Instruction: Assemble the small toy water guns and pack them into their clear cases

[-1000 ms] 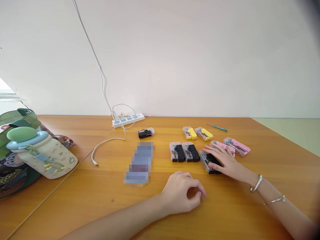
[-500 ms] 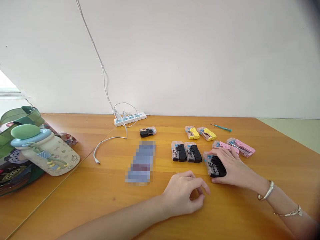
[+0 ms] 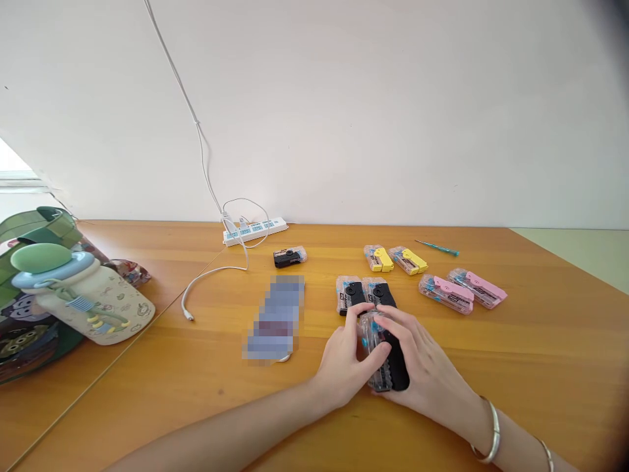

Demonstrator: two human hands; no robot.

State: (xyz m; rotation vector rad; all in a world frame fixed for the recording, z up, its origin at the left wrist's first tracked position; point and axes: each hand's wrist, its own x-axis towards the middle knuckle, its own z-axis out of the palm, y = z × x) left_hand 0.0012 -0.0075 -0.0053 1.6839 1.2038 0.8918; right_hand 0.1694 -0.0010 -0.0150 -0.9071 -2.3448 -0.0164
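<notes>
Near the middle front of the table, both my hands grip one black-and-clear plastic device (image 3: pixel 379 360) whose exact kind I cannot make out. My left hand (image 3: pixel 344 364) holds its left side, thumb across the clear part. On the black side, my right hand (image 3: pixel 425 360) wraps round it, fingers over the top. Just behind lie two similar black-and-clear devices (image 3: pixel 352 296), side by side and partly covered by my fingers. Another black device (image 3: pixel 289 257) lies farther back to the left.
Two yellow devices (image 3: pixel 379 258) and two pink devices (image 3: pixel 447 294) lie to the right, with a thin teal screwdriver (image 3: pixel 438 247) behind. A blurred-out flat object (image 3: pixel 276 318) is left of my hands. Farther left are a white cable (image 3: pixel 211 270), power strip (image 3: pixel 255 231), tumbler (image 3: pixel 105 301) and green bag (image 3: pixel 44 223).
My right hand has brought the black-and-clear device leftward, from beside the pink ones to the front middle. My left hand has closed on it too. Both pink devices now show fully.
</notes>
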